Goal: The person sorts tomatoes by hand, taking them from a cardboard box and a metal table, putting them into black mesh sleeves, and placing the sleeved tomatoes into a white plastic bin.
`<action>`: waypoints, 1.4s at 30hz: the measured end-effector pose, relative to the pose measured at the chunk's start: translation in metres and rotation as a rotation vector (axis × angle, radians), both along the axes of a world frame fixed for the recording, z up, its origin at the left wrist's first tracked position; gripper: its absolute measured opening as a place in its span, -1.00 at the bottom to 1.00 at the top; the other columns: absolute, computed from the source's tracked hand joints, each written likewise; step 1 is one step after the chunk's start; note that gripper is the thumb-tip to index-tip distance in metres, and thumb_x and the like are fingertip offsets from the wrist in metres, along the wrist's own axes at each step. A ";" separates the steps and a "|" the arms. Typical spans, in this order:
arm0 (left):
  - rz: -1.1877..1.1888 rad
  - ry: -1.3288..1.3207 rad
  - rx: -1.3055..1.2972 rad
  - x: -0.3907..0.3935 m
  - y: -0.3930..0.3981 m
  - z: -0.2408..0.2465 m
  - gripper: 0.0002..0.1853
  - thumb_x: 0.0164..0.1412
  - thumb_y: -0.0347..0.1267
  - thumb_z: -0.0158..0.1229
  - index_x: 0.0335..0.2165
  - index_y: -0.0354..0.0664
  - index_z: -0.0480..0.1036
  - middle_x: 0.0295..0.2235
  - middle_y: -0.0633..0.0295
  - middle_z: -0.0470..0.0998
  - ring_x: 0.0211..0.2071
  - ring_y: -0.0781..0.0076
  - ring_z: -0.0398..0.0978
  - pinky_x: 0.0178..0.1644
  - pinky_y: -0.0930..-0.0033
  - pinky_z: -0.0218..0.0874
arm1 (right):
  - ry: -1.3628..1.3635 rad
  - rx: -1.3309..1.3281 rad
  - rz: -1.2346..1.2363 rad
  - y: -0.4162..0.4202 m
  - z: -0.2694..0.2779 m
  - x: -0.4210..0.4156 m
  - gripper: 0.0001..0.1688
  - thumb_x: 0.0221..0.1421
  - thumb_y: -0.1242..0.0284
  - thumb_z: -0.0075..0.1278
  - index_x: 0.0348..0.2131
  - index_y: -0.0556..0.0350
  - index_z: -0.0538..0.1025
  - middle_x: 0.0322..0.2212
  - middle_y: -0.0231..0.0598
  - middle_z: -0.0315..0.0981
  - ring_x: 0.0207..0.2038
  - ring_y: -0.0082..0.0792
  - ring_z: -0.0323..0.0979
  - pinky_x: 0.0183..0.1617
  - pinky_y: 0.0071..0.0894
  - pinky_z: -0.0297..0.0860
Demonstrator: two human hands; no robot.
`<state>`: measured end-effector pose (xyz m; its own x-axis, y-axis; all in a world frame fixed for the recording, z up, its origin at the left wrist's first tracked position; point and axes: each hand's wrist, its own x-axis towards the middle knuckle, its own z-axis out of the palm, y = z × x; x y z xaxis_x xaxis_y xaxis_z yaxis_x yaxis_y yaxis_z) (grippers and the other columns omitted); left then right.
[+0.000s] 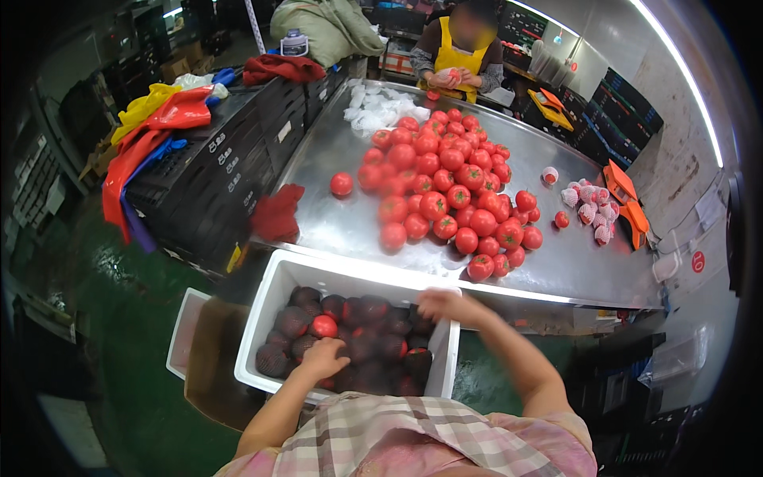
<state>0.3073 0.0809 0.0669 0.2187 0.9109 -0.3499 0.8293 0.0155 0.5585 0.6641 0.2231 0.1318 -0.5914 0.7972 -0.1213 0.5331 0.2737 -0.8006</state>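
Observation:
A white foam box (256,334) stands before me, against the near edge of the steel table. Inside lie several tomatoes in black mesh sleeves (292,322), and one bare-looking red tomato (323,326) shows among them. My left hand (325,356) reaches into the box from the near side, its fingers over the sleeved tomatoes just below the red one. Whether it grips one is hidden. Over the box's far right corner is my right hand (444,305), blurred, its fingers bent downward; what they may hold cannot be made out.
A large heap of bare tomatoes (453,179) covers the middle of the steel table (322,149). White foam nets (381,110) lie behind it; netted tomatoes (596,206) sit right, beside orange scales (633,220). Black crates (238,161) are stacked left. Opposite, a co-worker (453,56) holds a netted tomato.

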 end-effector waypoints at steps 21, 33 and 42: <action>-0.463 0.069 -0.257 0.034 -0.011 -0.005 -0.61 0.04 -0.17 0.19 -0.16 -0.09 0.57 -0.19 -0.01 0.60 -0.12 -0.06 0.54 -0.06 0.00 0.36 | -0.101 -0.382 0.074 -0.167 -0.086 -0.115 -0.15 -0.03 0.03 0.21 0.17 -0.04 0.33 -0.03 0.01 0.47 0.05 -0.08 0.43 0.13 -0.19 0.31; 0.345 -1.130 -0.279 0.030 -0.014 0.008 -0.27 0.23 -0.01 0.15 0.18 -0.25 0.17 0.09 0.08 0.30 0.08 0.27 0.30 -0.03 0.29 0.31 | 0.278 -0.610 -0.040 -0.125 -0.067 -0.108 -0.29 0.30 0.07 -0.21 0.31 -0.16 0.06 0.28 -0.06 -0.01 0.33 -0.19 -0.10 0.39 -0.09 -0.23; 0.361 -1.141 -0.376 0.042 0.000 0.073 -0.29 0.20 0.01 0.19 0.18 -0.05 0.19 0.09 0.14 0.30 0.06 0.26 0.33 -0.21 0.20 0.45 | 0.265 0.188 -0.263 -0.124 0.002 -0.114 -0.57 0.04 0.59 -0.10 -0.04 0.29 0.44 -0.22 0.02 0.50 -0.17 -0.10 0.49 -0.09 -0.19 0.44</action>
